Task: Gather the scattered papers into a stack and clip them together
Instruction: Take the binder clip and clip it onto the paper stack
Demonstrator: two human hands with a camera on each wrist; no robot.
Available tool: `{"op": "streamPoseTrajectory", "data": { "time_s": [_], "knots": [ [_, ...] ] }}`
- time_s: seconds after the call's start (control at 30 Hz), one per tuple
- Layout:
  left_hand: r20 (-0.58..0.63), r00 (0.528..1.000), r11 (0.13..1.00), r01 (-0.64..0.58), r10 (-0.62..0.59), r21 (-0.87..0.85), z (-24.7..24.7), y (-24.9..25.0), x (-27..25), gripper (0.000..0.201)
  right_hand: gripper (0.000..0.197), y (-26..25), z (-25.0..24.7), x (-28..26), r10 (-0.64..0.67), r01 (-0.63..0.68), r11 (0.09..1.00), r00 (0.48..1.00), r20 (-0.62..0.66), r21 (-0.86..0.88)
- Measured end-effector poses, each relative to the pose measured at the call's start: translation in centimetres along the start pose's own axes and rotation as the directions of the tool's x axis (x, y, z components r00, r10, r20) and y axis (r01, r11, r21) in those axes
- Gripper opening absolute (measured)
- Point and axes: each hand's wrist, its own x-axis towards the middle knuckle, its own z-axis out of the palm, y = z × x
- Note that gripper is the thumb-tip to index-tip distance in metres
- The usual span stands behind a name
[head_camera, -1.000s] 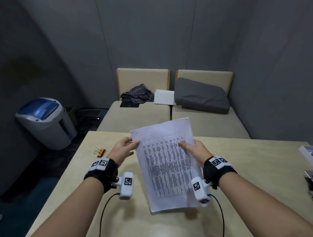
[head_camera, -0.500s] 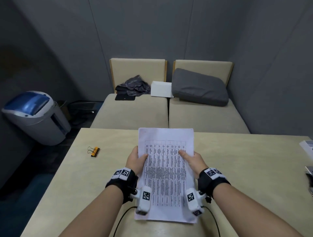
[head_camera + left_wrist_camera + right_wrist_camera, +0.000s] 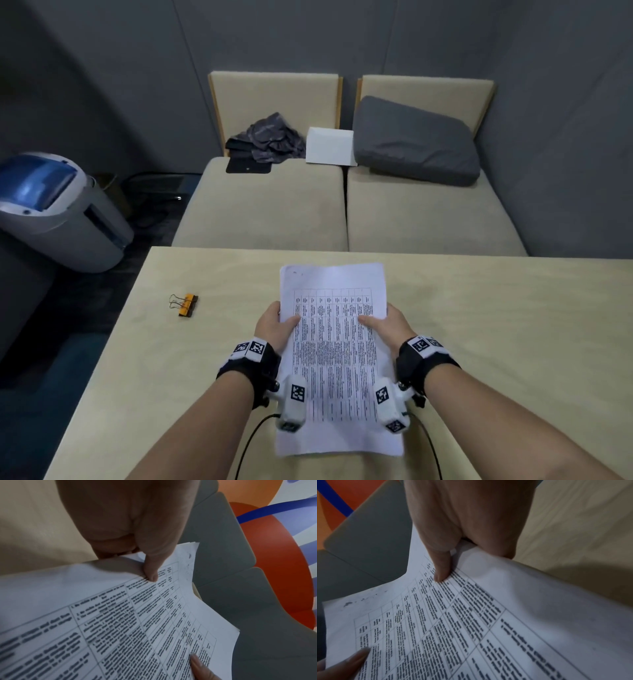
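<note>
Both hands had the paper stack point(image 3: 334, 359) pinched by its long sides just above the table point(image 3: 496, 325), near the front edge. The left hand point(image 3: 274, 327) had its thumb on top with fingers curled underneath, and the right hand point(image 3: 388, 327) did the same. The orange binder clip point(image 3: 186, 304) lay off to the left, well apart. Further back were beige seats point(image 3: 267, 202) and a grey cushion point(image 3: 414, 144).

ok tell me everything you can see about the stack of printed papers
The stack of white printed papers carries a ruled table of small black text, with faint smudges near its top left corner. Several sheets show, edges roughly aligned and slightly bowed. The left hand and right hand pinch its long sides, thumbs on top, above the pale wooden table.
</note>
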Motion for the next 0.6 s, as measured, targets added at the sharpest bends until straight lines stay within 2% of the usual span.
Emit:
{"op": "streamPoseTrajectory", "data": {
  "time_s": [0.2,0.4,0.5,0.6],
  "knots": [
    [0.029,0.997,0.990,0.063,-0.067,0.122,1.5,-2.0,2.5,0.028,0.034,2.5,0.3,2.2,0.092,-0.096,0.994,0.994,-0.066,-0.057],
    [0.034,0.990,0.957,0.122,-0.135,0.264,2.9,-2.9,4.4,0.030,0.034,4.3,0.0,3.4,0.108,-0.141,0.981,0.967,-0.229,-0.135],
    [0.028,0.988,0.954,0.140,-0.153,0.265,3.4,-3.0,4.4,0.034,0.044,4.3,-0.4,3.4,0.130,-0.179,0.971,0.953,-0.275,-0.160],
    [0.012,0.991,0.958,0.125,-0.133,0.257,2.7,-2.7,4.6,0.050,0.073,4.0,-0.7,3.4,0.123,-0.202,0.954,0.938,-0.323,-0.223]
  ]
}}
